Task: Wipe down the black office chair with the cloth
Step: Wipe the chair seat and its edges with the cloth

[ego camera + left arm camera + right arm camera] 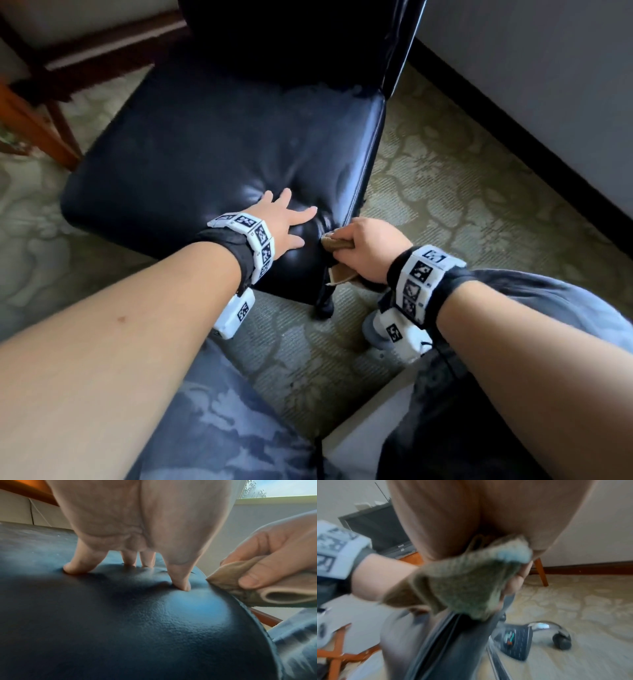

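The black leather office chair fills the middle of the head view, its seat dented near the front right corner. My left hand presses down flat on that corner with fingers spread, fingertips sinking into the padding. My right hand grips a folded brown-green cloth against the seat's right front edge. The cloth touches the seat rim beside my left thumb. In the right wrist view the cloth covers the seat edge; the picture is blurred.
Patterned carpet surrounds the chair. A white wall with dark baseboard runs along the right. Wooden furniture legs stand at the left. The chair's chrome base and caster sit below the seat. My knees in camouflage trousers are close in front.
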Tool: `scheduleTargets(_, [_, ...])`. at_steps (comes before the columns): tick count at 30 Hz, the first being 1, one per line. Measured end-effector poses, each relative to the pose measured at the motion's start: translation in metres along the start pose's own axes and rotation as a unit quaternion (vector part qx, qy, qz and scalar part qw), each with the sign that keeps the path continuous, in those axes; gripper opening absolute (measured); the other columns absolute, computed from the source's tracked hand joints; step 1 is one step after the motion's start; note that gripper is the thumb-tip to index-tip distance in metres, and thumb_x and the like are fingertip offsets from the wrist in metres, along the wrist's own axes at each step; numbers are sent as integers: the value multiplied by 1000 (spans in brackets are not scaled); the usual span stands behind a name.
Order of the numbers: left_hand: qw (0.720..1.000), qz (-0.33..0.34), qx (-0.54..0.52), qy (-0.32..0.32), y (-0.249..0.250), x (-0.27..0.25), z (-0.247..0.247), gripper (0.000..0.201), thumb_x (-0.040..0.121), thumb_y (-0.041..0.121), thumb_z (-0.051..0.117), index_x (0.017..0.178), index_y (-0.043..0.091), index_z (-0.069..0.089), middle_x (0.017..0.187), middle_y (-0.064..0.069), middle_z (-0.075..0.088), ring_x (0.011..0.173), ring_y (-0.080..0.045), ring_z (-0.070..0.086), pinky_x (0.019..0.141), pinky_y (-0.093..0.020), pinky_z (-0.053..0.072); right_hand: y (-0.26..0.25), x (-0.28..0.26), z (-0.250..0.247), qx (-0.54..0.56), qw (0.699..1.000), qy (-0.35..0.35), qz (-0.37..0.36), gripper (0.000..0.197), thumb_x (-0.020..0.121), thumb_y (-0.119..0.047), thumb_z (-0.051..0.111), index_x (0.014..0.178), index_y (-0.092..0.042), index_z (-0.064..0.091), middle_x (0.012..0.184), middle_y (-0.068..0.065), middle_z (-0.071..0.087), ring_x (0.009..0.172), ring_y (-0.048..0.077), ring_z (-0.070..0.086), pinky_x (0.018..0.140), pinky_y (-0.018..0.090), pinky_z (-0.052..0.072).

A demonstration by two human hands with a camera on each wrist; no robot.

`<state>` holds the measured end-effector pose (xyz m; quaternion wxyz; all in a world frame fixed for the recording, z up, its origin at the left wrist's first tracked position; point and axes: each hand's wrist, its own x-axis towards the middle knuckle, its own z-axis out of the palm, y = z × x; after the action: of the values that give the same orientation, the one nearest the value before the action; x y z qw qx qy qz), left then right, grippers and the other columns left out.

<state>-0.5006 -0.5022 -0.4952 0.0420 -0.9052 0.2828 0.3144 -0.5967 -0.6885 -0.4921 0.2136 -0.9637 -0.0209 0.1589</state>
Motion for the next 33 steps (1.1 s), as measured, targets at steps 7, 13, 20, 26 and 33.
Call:
scheduleTargets(7, [1000,1,0,28,-3,2,5,64,109,47,48,162,55,13,177,-4,-4,162,-35,-4,124,-52,26,18,24,-6,121,968,197,93,22,89,-23,61,102,-29,77,89,-7,72,87,16,69,76,24,51])
scheduleTargets(13, [999,-10,49,-8,3,2,1,64,110,45,46,164,51,12,176,-8,-8,160,-41,-1,123,-52,25,6,6,20,95,990,90,61,30,89,-25,68,115,-35,76,93,-5,60,92,18,61,82,25,45])
scheduleTargets(20, [998,-51,30,21,8,-3,14,68,109,47,48,157,63,3,174,5,-12,161,-29,-10,106,-83,31,-2,-31,29,74,997,11,19,33,92,-28,70,125,-35,73,101,-2,67,95,16,65,87,25,47])
scheduleTargets(26, [996,-35,11,79,7,-26,34,61,113,36,43,158,59,7,173,8,-1,160,-27,-1,105,-84,30,8,-30,21,162,962,183,124,27,89,-25,66,114,-32,76,94,-8,76,92,10,70,82,22,51])
scheduleTargets(33, [998,-49,3,29,6,-34,34,65,108,43,50,161,55,15,175,5,-6,160,-33,-5,112,-80,26,-26,-49,67,74,989,110,58,29,94,-23,63,122,-25,72,100,-4,50,98,23,61,83,26,45])
